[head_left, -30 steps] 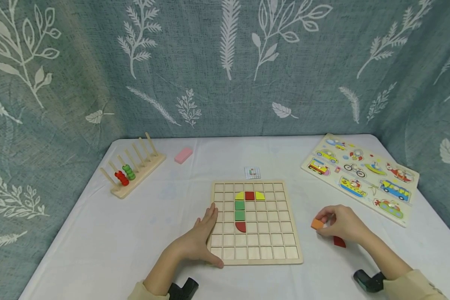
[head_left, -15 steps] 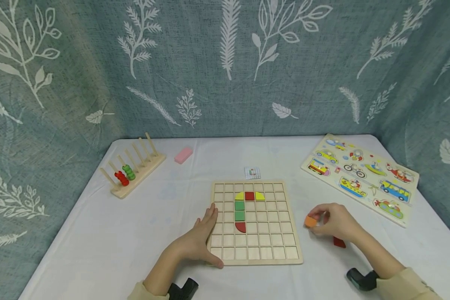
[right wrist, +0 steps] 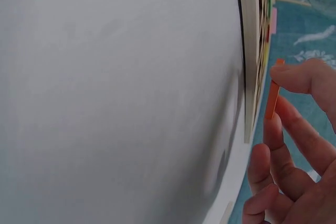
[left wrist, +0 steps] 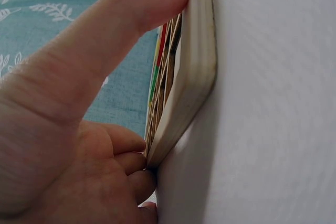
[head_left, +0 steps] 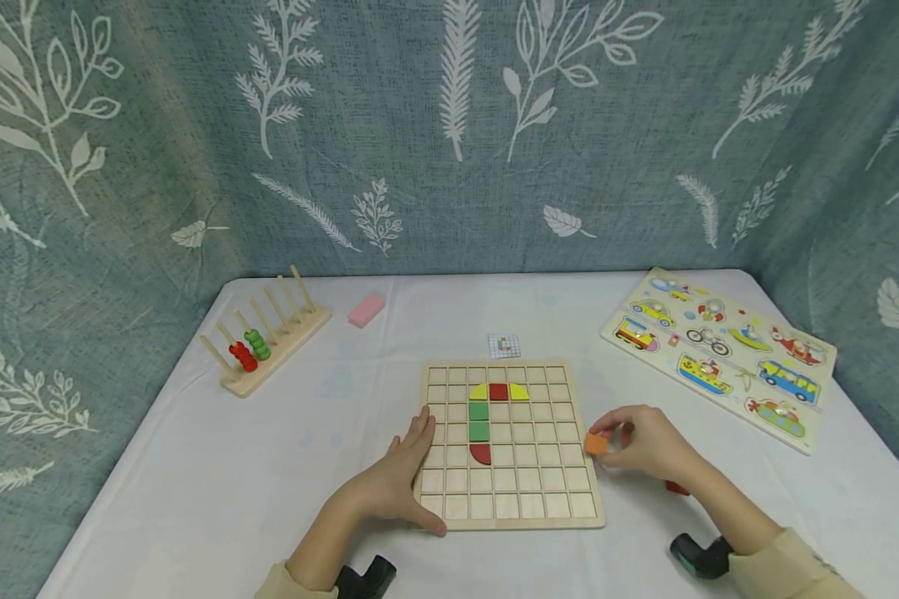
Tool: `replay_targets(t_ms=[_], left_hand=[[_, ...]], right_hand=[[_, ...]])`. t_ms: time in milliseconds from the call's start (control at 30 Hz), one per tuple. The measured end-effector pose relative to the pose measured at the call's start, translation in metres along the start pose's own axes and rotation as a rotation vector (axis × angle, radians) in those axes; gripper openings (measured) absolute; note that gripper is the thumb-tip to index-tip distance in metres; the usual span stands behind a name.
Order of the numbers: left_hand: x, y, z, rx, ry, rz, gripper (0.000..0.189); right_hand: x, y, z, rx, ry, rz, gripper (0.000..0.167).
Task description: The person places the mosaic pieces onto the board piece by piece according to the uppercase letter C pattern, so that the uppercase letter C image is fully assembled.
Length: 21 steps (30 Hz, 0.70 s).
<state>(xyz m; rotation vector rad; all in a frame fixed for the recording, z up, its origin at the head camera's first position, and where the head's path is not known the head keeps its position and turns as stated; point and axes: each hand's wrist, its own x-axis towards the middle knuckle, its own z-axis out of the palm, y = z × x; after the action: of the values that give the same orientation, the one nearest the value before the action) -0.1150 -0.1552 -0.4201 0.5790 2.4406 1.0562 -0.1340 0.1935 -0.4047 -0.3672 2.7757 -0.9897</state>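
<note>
In the head view my left hand (head_left: pixel 393 478) rests at the left edge of a wooden grid board (head_left: pixel 457 506), fingers extended along that side and thumb at the front corner. The left wrist view has the thumb on the board's edge (left wrist: pixel 198 56). My right hand (head_left: pixel 644 449) pinches an orange square tile (head_left: pixel 597 444) at the board's right rim; the right wrist view shows this tile (right wrist: pixel 273 98) edge-on between thumb and fingers. Set in the grid are yellow quarter-round tiles (head_left: pixel 519 392), red tiles (head_left: pixel 498 392) and green squares (head_left: pixel 479 431).
A red tile (head_left: pixel 677 487) lies partly hidden under the right forearm. Behind the board is a small pattern card (head_left: pixel 504 345). A peg stand with beads (head_left: pixel 277 349) and a pink block (head_left: pixel 366 310) are at left, a vehicle puzzle board (head_left: pixel 727 349) at right.
My right hand has moved left with the orange tile, from the tablecloth to the board's right edge. The left hand and the tiles in the grid have stayed put.
</note>
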Motion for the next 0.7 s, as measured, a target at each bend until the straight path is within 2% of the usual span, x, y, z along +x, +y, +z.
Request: replay_targets(t_ms=[433, 700], left_hand=[[0.000, 0.000, 0.000, -0.001, -0.007, -0.007, 0.134], [0.000, 0.000, 0.000, 0.004, -0.005, -0.014, 0.135]], right_hand=[[0.013, -0.018, 0.019, 0.060, -0.041, -0.093, 0.030], [0.018, -0.030, 0.030, 0.106, -0.081, -0.120, 0.028]])
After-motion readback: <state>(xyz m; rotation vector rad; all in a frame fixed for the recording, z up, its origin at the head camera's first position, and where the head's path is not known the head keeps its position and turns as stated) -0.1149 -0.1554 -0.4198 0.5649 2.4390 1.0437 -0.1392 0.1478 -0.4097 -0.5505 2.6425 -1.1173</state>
